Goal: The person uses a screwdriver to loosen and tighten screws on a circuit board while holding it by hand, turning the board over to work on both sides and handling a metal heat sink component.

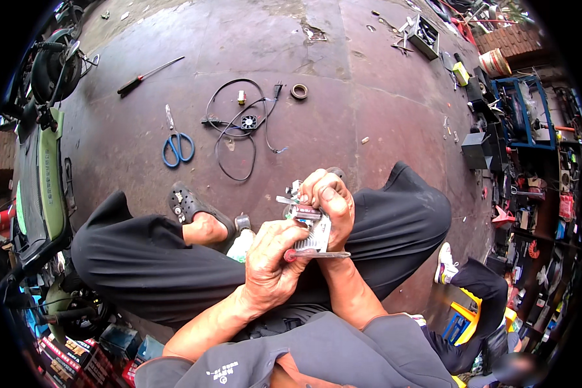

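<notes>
Above my lap, both hands hold a small electronic circuit board (315, 240) with a dark cylindrical capacitor (306, 212) and pale metal fins. My left hand (271, 258) is closed at its lower left side, with fingers bent against the parts. By its fingertips lies a slim metal tool with a red end (291, 255); its exact kind is unclear. My right hand (333, 200) wraps round the board's far and right side, the fingers curled over its top. Part of the board is hidden by the fingers.
Ahead on the floor lie blue-handled scissors (178, 149), a screwdriver (132, 85), a black power cord (254, 155), a small fan (248, 121) and a tape roll (299, 91). A scooter (50, 174) stands left. Cluttered shelves (549, 246) and a seated person (478, 291) are right.
</notes>
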Demonstrator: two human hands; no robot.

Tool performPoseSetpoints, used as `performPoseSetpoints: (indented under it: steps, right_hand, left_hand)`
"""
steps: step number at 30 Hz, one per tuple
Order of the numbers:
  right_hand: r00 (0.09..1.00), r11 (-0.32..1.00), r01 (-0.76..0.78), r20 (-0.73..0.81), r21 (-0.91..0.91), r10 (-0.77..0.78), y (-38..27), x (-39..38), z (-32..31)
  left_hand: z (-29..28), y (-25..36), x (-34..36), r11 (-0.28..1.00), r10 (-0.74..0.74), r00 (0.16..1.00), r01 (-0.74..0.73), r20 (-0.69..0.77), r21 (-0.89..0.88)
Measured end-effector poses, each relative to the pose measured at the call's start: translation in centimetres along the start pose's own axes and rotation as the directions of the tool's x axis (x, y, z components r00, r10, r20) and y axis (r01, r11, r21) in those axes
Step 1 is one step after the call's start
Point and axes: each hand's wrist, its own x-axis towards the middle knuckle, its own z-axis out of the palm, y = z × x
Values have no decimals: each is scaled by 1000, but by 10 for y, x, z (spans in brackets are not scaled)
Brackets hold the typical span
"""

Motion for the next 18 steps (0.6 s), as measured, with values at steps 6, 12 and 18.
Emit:
performPoseSetpoints:
  steps: [6,12,18]
  right_hand:
    - [993,993,18,120,-121,-3,-1,10,2]
    - [977,905,80,213,-419,13,4,16,3]
    - [953,678,90,261,-729,155,19,3,10]
  left_hand:
    - [-3,-7,5,989,-69,998,68,-5,-130]
    - [-32,-22,25,586,-559,829,394,-1,-708]
    - [-56,-51,25,230,-658,750,285,67,-930]
